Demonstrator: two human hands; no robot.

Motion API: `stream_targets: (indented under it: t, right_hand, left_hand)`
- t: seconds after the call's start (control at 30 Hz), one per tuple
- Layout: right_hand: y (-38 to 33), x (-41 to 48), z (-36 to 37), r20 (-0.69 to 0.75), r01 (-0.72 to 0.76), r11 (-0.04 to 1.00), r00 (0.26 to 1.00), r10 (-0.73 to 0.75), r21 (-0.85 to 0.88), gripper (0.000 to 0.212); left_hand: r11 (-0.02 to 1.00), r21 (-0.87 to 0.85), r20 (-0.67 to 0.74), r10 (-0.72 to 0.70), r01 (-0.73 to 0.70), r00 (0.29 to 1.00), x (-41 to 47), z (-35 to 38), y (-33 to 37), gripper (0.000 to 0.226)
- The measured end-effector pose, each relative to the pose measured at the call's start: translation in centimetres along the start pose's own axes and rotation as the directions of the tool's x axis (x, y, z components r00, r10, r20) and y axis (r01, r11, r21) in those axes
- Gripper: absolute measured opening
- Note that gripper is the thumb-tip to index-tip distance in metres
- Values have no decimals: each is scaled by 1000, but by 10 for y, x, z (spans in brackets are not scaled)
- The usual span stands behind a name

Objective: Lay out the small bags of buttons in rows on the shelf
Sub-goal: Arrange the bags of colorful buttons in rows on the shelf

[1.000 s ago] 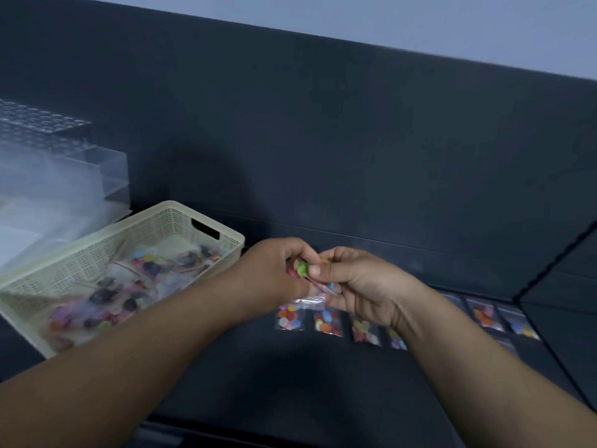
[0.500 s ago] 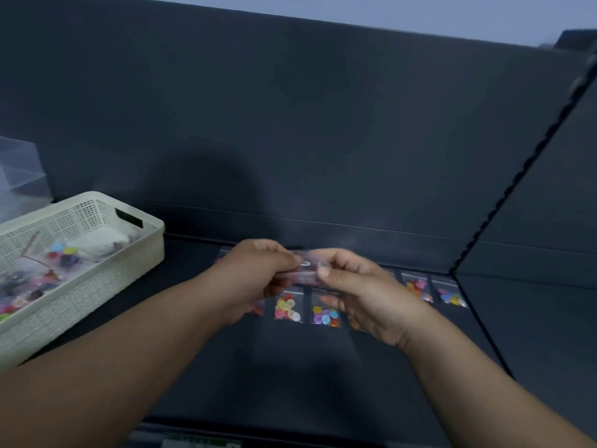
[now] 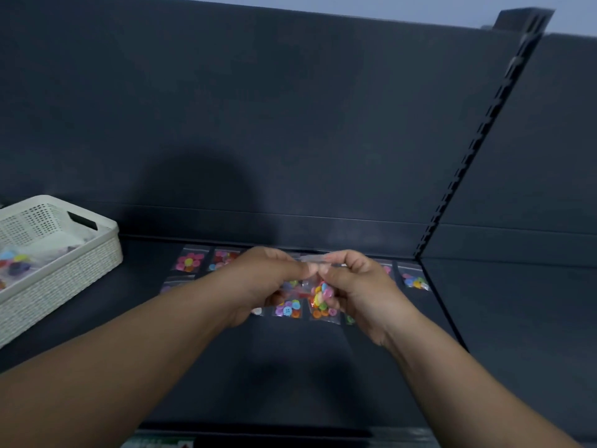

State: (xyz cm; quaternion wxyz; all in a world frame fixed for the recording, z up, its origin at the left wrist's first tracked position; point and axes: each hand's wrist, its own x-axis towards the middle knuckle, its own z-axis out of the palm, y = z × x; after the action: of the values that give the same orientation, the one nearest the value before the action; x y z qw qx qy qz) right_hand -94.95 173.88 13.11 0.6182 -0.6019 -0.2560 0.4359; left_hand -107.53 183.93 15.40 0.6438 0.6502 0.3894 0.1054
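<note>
Above the dark shelf (image 3: pixel 290 367), my left hand (image 3: pixel 261 279) and my right hand (image 3: pixel 358 286) pinch the top of one small clear bag of coloured buttons (image 3: pixel 321 294), which hangs between them. Two rows of button bags lie flat on the shelf behind and under my hands: a pink-button bag (image 3: pixel 189 263) and a red one (image 3: pixel 223 258) at the back left, a blue-and-yellow one (image 3: pixel 415 281) at the back right, and a front-row bag (image 3: pixel 287 308) just below my hands. My hands hide several bags.
A cream perforated basket (image 3: pixel 64 257) holding more button bags stands at the left on the shelf. The dark back panel (image 3: pixel 290 124) rises behind the rows. A slotted upright (image 3: pixel 468 163) marks the shelf's right end.
The view has shifted right and closer, so the basket sits further left. The held bag has turned from flat between my hands to hanging down with its buttons showing.
</note>
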Motion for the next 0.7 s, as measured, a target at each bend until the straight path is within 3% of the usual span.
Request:
stream_targets:
  t: [0.23,0.47,0.7]
  right_hand:
    - [3,-8,-16,70,-61,997,996,57,49,25]
    - [5,-11,-31,1,-67,997,998,67,46,21]
    - [10,-10,-49,30,-126,992,992,125,12,24]
  left_hand:
    - [1000,-18,-94,22,-24,995,12,11,-4,15]
    - [999,5,-71,33,-33,997,17,22,-4,13]
    - [990,119,-52,77,-71,996,16,33,1,15]
